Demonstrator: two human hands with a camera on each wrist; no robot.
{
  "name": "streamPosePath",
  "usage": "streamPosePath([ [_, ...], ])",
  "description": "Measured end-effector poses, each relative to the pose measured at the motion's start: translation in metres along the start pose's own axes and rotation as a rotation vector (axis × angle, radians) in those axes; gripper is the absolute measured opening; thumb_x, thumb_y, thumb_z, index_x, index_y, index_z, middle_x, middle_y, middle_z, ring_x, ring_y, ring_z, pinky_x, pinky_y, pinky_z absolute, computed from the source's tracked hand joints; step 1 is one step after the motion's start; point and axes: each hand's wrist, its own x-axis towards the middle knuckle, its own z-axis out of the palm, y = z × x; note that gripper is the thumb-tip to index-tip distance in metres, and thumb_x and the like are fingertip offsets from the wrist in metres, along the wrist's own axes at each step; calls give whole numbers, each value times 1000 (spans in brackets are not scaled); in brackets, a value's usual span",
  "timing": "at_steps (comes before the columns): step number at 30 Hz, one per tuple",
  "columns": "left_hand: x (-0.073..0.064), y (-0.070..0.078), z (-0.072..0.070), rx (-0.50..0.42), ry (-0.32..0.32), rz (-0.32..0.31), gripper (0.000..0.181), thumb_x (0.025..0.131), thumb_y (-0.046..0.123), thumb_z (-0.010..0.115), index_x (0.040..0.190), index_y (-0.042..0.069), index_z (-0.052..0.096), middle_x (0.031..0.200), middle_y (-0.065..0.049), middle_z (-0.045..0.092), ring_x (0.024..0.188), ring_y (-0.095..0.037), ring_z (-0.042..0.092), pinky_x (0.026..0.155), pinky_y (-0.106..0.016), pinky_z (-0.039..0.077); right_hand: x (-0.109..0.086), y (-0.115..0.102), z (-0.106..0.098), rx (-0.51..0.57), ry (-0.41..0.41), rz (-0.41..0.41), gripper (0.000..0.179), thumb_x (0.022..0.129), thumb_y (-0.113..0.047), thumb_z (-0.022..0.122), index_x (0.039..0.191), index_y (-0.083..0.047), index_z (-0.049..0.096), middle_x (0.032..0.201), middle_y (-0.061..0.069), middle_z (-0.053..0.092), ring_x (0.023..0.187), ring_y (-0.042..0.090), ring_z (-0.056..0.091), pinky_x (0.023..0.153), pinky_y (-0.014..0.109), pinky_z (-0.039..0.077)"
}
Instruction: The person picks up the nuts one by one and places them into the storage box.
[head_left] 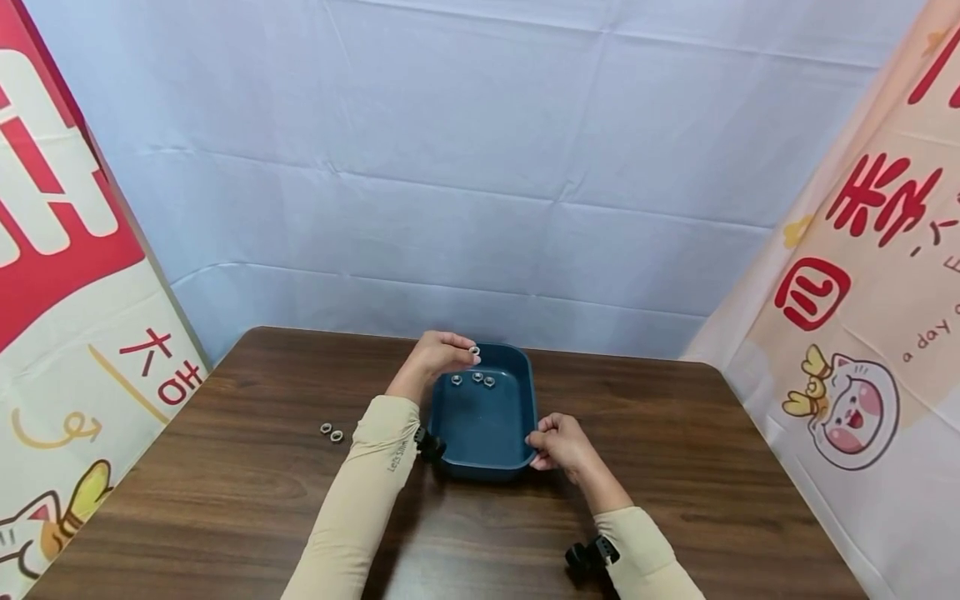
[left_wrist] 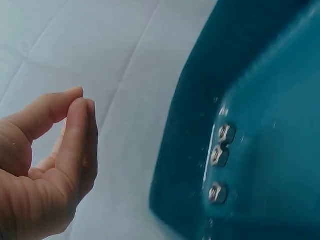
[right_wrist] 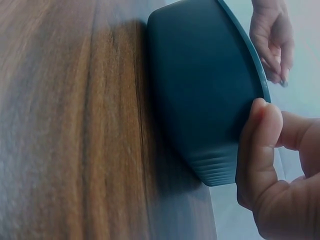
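Observation:
My left hand [head_left: 442,353] pinches a metal hex nut [head_left: 475,350] between thumb and fingertips, above the far end of a blue plastic bin [head_left: 480,472]. In the left wrist view, the fingers of this hand [left_wrist: 60,150] hide the nut. Three more nuts [left_wrist: 218,193] lie inside the bin near its far wall. On the bin's right side, my right hand [head_left: 561,443] grips the rim. The right wrist view has its thumb and fingers [right_wrist: 265,125] pinching the bin wall [right_wrist: 205,75] at the edge.
Two hex nuts [head_left: 331,432] lie close together on the brown wooden table [head_left: 247,500], left of my left forearm. A pale cloth backdrop [head_left: 450,208] hangs behind the table's far edge. Printed banners [head_left: 847,333] hang at both sides.

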Motion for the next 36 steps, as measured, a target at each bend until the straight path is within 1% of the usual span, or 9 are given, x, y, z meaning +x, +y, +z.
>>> streamPosePath([
  [4, 7, -3, 11, -30, -2, -27, 31, 80, -4, 69, 110, -6, 63, 102, -16, 63, 90, -25, 65, 84, -38, 51, 0, 0, 0, 0, -6, -4, 12, 81, 9, 56, 88, 6, 46, 60, 15, 51, 42, 13, 54, 41, 23, 49],
  [6, 10, -5, 17, -46, 5, -42, 29, 80, -4, 70, 108, -6, 64, 100, -16, 63, 92, -27, 64, 84, -38, 51, -1, 0, 0, 2, -4, -4, 12, 81, 9, 56, 88, 6, 46, 60, 15, 51, 42, 13, 54, 41, 23, 49],
  [8, 13, -7, 21, -49, 21, -60, 27, 79, -3, 71, 105, -4, 65, 98, -15, 65, 91, -26, 65, 87, -40, 49, -1, -1, 1, 4, -5, -5, 12, 81, 9, 56, 88, 5, 46, 61, 15, 51, 42, 13, 54, 41, 23, 49],
  [11, 16, -10, 25, -61, 43, -81, 24, 78, -3, 72, 102, -3, 66, 94, -15, 66, 87, -25, 66, 90, -42, 47, -4, -5, 2, 14, -10, -5, 12, 82, 9, 56, 88, 5, 46, 61, 16, 51, 42, 13, 54, 41, 23, 49],
  [13, 20, -14, 26, -71, 53, -101, 25, 78, -2, 72, 102, -3, 67, 92, -14, 67, 82, -22, 67, 91, -44, 45, -4, -5, 2, 13, -12, -7, 12, 81, 9, 56, 88, 6, 46, 61, 16, 51, 43, 14, 54, 41, 23, 49],
  [20, 33, -27, 34, -141, 58, -151, 32, 77, -9, 70, 108, -7, 65, 90, -16, 67, 81, -23, 67, 88, -43, 47, -1, -1, 1, 0, 3, -5, 12, 81, 9, 56, 87, 5, 47, 60, 13, 50, 42, 13, 54, 40, 24, 49],
  [22, 35, -29, 36, -136, 55, -160, 33, 77, -9, 70, 109, -8, 64, 90, -17, 67, 82, -24, 67, 88, -43, 47, -2, -1, 1, 7, 0, -10, 12, 80, 9, 56, 86, 5, 47, 59, 13, 50, 42, 13, 53, 40, 23, 49],
  [27, 40, -35, 41, -73, 44, -197, 33, 76, -8, 71, 109, -6, 65, 88, -15, 68, 81, -22, 67, 87, -40, 49, -3, -2, 0, 5, 0, -18, 12, 81, 9, 56, 86, 5, 47, 60, 12, 49, 42, 13, 53, 40, 23, 49],
  [36, 45, -45, 46, -53, 49, -245, 34, 72, -14, 71, 105, -8, 66, 85, -15, 68, 76, -23, 67, 79, -37, 53, -4, -1, 0, 0, -2, -21, 12, 81, 9, 56, 86, 5, 46, 60, 13, 50, 43, 13, 54, 41, 23, 49],
])
